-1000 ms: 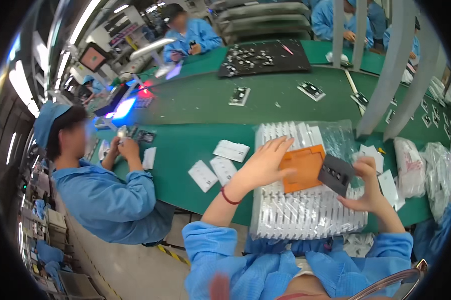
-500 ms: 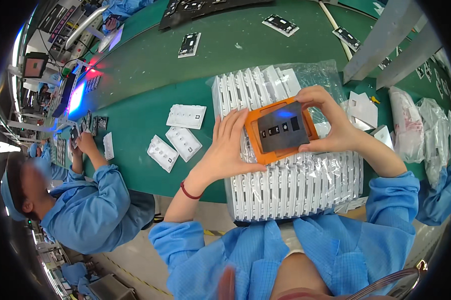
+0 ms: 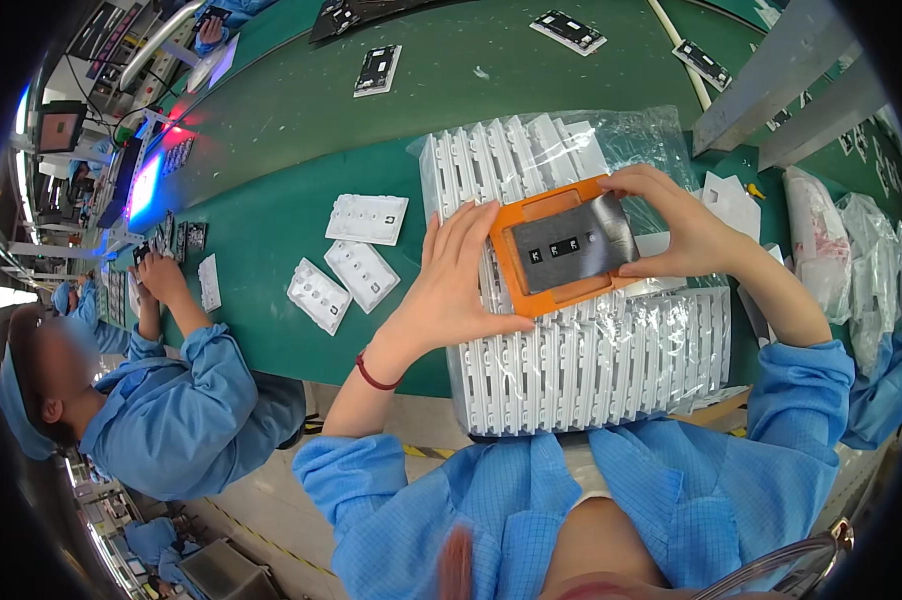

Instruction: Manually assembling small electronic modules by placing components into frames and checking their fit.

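Both my hands hold an orange rectangular frame (image 3: 510,270) above a tray of white plastic pieces. On it lies a thin dark sheet (image 3: 599,250) with small black-and-white marked cutouts in a row. My left hand (image 3: 446,285) grips the frame's left side, fingers along the top corner and thumb at the bottom corner. My right hand (image 3: 689,225) pinches the right end of the sheet, which curls up from the frame. Below, rows of slim white plastic pieces (image 3: 541,385) stand closely packed in clear plastic film (image 3: 646,140).
Several white moulded trays (image 3: 367,219) lie on the green table (image 3: 271,230) to the left. Beyond, phone-like parts (image 3: 378,70) rest on a green belt. Grey posts (image 3: 771,80) and plastic bags (image 3: 819,235) stand right. A co-worker (image 3: 161,410) handles parts at the left.
The right end of the dark sheet has bent upward, and my right hand has moved slightly right with it. My left hand still grips the orange frame. The whole view has shifted a little.
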Demonstrator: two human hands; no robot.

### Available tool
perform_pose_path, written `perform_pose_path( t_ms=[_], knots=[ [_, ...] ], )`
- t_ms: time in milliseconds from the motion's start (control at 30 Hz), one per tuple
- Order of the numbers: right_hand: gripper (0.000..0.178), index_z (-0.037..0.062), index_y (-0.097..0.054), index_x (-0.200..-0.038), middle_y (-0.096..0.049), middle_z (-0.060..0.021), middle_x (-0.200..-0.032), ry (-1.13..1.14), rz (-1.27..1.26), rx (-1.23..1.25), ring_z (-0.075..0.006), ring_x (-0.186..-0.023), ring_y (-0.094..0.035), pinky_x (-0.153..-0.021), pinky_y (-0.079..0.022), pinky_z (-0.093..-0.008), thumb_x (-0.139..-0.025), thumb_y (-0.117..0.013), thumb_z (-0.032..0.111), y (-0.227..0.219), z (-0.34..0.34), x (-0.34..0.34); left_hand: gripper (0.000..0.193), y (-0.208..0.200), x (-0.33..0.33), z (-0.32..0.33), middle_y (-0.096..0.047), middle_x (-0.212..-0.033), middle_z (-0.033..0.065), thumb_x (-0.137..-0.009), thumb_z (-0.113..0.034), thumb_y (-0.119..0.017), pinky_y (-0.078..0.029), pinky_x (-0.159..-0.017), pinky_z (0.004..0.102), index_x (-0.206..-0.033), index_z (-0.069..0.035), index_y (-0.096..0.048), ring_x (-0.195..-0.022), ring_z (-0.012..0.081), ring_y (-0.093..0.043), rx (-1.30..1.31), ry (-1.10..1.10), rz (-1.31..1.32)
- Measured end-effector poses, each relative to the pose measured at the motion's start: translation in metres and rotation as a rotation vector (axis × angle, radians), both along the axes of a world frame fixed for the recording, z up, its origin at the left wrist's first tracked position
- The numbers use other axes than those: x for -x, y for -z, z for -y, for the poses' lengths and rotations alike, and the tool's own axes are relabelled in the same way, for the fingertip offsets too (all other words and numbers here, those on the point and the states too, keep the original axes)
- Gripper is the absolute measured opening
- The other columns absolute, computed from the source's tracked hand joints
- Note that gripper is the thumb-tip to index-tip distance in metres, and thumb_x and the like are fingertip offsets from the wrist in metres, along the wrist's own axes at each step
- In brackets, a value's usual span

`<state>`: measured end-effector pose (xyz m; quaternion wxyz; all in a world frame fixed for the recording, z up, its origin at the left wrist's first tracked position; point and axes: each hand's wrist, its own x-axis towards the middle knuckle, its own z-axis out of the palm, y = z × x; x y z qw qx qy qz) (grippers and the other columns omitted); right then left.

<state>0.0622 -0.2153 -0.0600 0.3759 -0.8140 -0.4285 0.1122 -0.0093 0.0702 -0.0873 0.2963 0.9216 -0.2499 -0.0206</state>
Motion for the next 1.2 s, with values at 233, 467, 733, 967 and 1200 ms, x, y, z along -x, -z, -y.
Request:
perform_pose_path(
  t_ms=[233, 467, 733, 967, 1200],
  knots=[
    [0.076, 0.0068, -0.039, -0.124, -0.043, -0.0134, -0.119, 0.005, 0.065, -0.005, -0.0303, -0.113, -0.042, -0.094, -0.036, -0.0377, -0.060, -0.078, 0.017, 0.014, 0.004, 0.004, 0.112, 0.004, 0.000, 0.002, -0.028, -0.134, 0.0180, -0.051, -0.047, -0.078, -0.007, -0.105, 0.0539, -0.135, -0.003, -0.018, -0.130, 0.0346, -0.019, -0.001, 0.000, 0.028],
    [0.068, 0.0079, -0.044, -0.120, -0.049, -0.0130, -0.118, -0.080, 0.350, -0.051, -0.0296, -0.105, -0.050, -0.086, -0.041, -0.0369, -0.061, -0.077, 0.015, 0.015, 0.009, 0.005, 0.112, 0.004, 0.000, 0.001, -0.028, -0.134, 0.0174, -0.051, -0.047, -0.079, -0.007, -0.105, 0.0537, -0.135, -0.003, -0.018, -0.129, 0.0344, -0.020, 0.014, 0.000, 0.039],
    [0.065, 0.0075, -0.047, -0.116, -0.051, -0.0121, -0.117, -0.112, 0.425, -0.104, -0.0272, -0.096, -0.054, -0.078, -0.044, -0.0365, -0.061, -0.078, 0.016, 0.018, 0.008, 0.002, 0.113, 0.004, -0.002, 0.002, -0.029, -0.134, 0.0169, -0.050, -0.046, -0.079, -0.007, -0.105, 0.0530, -0.135, -0.003, -0.019, -0.130, 0.0337, -0.020, -0.004, -0.002, 0.030],
    [0.056, 0.0092, -0.050, -0.114, -0.051, -0.0101, -0.117, -0.193, 0.468, -0.100, -0.0263, -0.091, -0.056, -0.076, -0.046, -0.0342, -0.063, -0.073, 0.014, 0.019, 0.005, -0.002, 0.117, 0.001, -0.005, 0.002, -0.025, -0.135, 0.0220, -0.049, -0.049, -0.080, -0.007, -0.106, 0.0502, -0.134, 0.001, -0.017, -0.130, 0.0357, -0.018, -0.058, 0.020, 0.005],
    [0.064, 0.0102, -0.042, -0.120, -0.040, -0.0147, -0.121, -0.156, 0.185, -0.143, -0.0285, -0.109, -0.048, -0.079, -0.050, -0.0351, -0.065, -0.074, 0.006, 0.017, 0.002, -0.005, 0.113, 0.006, -0.007, 0.000, -0.028, -0.134, 0.0170, -0.049, -0.044, -0.081, -0.004, -0.105, 0.0539, -0.135, -0.002, -0.020, -0.130, 0.0334, -0.018, 0.048, 0.006, -0.021]
  ],
)
